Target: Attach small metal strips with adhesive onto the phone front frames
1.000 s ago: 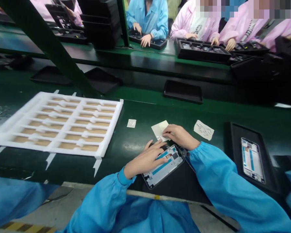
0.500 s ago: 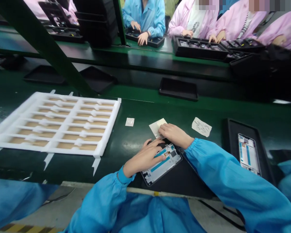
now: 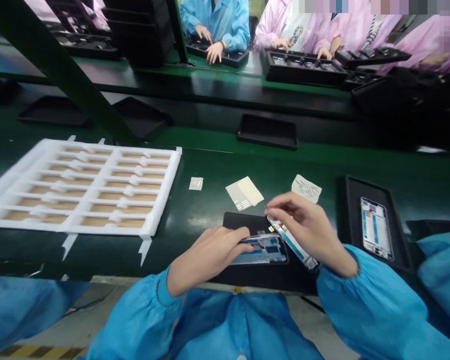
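Observation:
My left hand point(image 3: 212, 252) is closed round the left end of an open phone frame point(image 3: 268, 252), thumb on its inner face and fingers along its far edge. The frame is tilted over a black mat point(image 3: 238, 220). My right hand point(image 3: 309, 227) has thumb and forefinger pinched together just above a second open phone part point(image 3: 294, 244) with a blue strip, slanting beside the first. What that pinch holds, if anything, is too small to make out. Beyond the hands lies a sheet with small white strips point(image 3: 242, 195), partly covered by a cream paper.
A white foam tray point(image 3: 159, 200) with slots stands at left. A small sticker square point(image 3: 196, 183) and a handwritten paper slip point(image 3: 306, 188) lie on the bench. At right a black tray point(image 3: 348, 220) holds another phone part point(image 3: 376, 227). Co-workers sit opposite.
My right hand has left the sticker sheet and come back toward me over the second phone part. My left hand has tilted the first frame, and the two parts now show side by side.

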`<state>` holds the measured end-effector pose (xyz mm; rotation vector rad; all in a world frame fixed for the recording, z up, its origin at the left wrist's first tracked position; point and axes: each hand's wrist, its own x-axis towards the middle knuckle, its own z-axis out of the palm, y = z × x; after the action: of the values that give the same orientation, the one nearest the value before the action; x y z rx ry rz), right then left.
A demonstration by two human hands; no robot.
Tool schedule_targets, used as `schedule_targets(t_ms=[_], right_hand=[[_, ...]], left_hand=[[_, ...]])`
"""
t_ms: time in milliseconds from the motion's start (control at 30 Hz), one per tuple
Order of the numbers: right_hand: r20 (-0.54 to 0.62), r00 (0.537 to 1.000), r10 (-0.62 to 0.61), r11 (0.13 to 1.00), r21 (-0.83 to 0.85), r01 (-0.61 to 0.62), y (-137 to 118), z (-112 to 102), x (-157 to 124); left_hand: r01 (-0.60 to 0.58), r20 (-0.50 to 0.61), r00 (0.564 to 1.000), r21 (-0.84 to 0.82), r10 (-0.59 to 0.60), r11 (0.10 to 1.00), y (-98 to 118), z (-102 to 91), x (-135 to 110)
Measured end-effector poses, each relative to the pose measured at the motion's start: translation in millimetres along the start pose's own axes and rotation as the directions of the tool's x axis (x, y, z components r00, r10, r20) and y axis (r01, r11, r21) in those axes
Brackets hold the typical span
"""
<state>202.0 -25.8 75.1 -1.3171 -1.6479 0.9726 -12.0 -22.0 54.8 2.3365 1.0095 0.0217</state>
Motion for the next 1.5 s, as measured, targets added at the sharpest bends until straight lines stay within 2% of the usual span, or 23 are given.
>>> schedule_targets(t_ms=[133,200,300,400,500,600,733,833,967,1167,1267,1400,1500], right_hand=[[0.124,0.992,0.006,0.993,-0.119,0.008,-6.5,4.1,-36.9],[0.200,0.979,0.030,0.988,-0.156,0.002,-1.4,8.0,-43.0],[0.247,0.967,0.065,0.984,-0.175,-0.022,5.6,10.3,-41.8],[0.263,0.963,0.066,0.983,-0.185,-0.017,5.7,9.0,-38.4],[0.284,0.957,0.064,0.984,-0.177,-0.013,1.9,7.1,-38.9],[0.260,0.964,0.053,0.984,-0.180,-0.006,2.0,4.5,-43.8],[0.075,0.995,-0.058,0.968,-0.241,0.075,14.4,0.3,-53.2],[0.064,0.983,-0.172,0.943,-0.279,0.183,27.1,1.2,-58.9],[0.014,0.984,-0.176,0.951,-0.254,0.174,37.2,6.6,-64.1],[0.027,0.977,-0.209,0.962,-0.173,0.211,38.1,9.8,-67.5],[0.039,0.967,-0.251,0.946,-0.202,0.254,39.2,10.1,-70.4],[0.080,0.937,-0.341,0.886,-0.306,0.348,43.5,9.4,-75.5],[0.090,0.915,-0.394,0.842,-0.363,0.399,46.7,9.1,-76.9]], left_hand=[[0.020,-0.015,1.000,0.277,-0.016,0.961,13.6,-1.8,-4.3],[0.017,-0.052,0.999,0.318,0.000,0.948,13.2,6.1,-3.3],[-0.025,-0.207,0.975,0.233,0.075,0.972,7.4,21.6,-4.4],[-0.096,-0.410,0.904,0.080,0.121,0.992,2.5,33.4,-9.0],[-0.181,-0.504,0.848,0.011,0.162,0.983,1.9,37.6,-12.6],[-0.229,-0.526,0.828,-0.003,0.193,0.973,3.1,37.3,-12.9],[-0.230,-0.558,0.809,-0.009,0.186,0.973,3.5,37.1,-11.3],[-0.222,-0.559,0.808,0.009,0.189,0.975,4.6,38.0,-10.5],[-0.192,-0.554,0.816,0.010,0.165,0.981,9.2,38.2,-9.9],[-0.125,-0.477,0.873,-0.025,0.099,0.992,16.5,36.3,-9.6],[-0.115,-0.465,0.880,-0.014,0.096,0.993,19.0,35.7,-8.4],[-0.115,-0.492,0.863,0.031,0.116,0.993,19.4,38.9,-8.3],[-0.166,-0.559,0.807,0.091,0.188,0.982,16.0,45.9,-12.1]])
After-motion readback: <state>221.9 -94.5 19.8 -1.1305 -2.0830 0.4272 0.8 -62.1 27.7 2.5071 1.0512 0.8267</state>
